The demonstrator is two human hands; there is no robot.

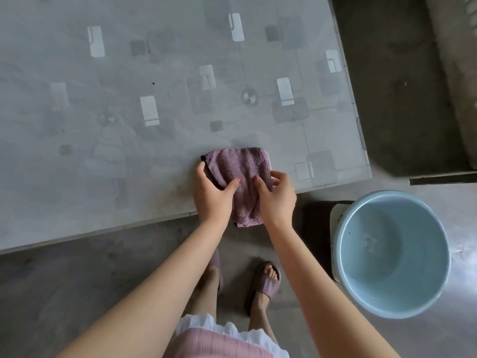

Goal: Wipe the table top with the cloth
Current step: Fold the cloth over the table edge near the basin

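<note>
Mauve terry cloth pinched at near table edge by both hands: left hand grips left black-trimmed hem, thumb on top, fingers curled under; right hand pinches right side, fingers bent around fabric. Cloth lies partly on table top, lower end hanging over edge. Risk: cloth slides off onto floor if grip loosens; bunched folds would wipe poorly. Pale blue basin with water stands right, near feet; careless step could knock it
</note>
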